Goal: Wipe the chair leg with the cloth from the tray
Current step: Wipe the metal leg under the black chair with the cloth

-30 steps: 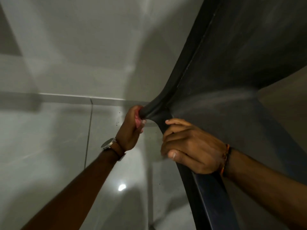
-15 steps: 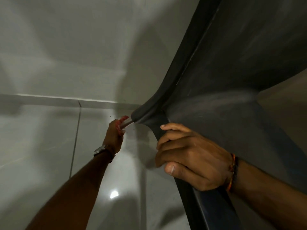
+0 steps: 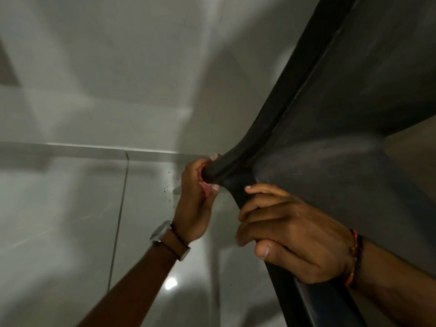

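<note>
A dark plastic chair (image 3: 354, 142) fills the right of the head view, seen from above. Its leg (image 3: 219, 169) runs down and left towards the floor. My left hand (image 3: 194, 204), with a watch on the wrist, is wrapped around the top of that leg and presses a pink cloth (image 3: 204, 185) against it; only a small part of the cloth shows between the fingers. My right hand (image 3: 292, 234), with a thread band on the wrist, grips the chair's dark front edge (image 3: 306, 300) just right of the leg.
Glossy pale floor tiles (image 3: 70, 232) lie below, with a grout line and a light reflection. A white wall (image 3: 106, 67) meets the floor behind the leg. Small dark specks lie on the tile near the leg. No tray is in view.
My left hand slid down the leg half a second ago and has now come back up to the top of the leg with the cloth. The right hand has kept its grip.
</note>
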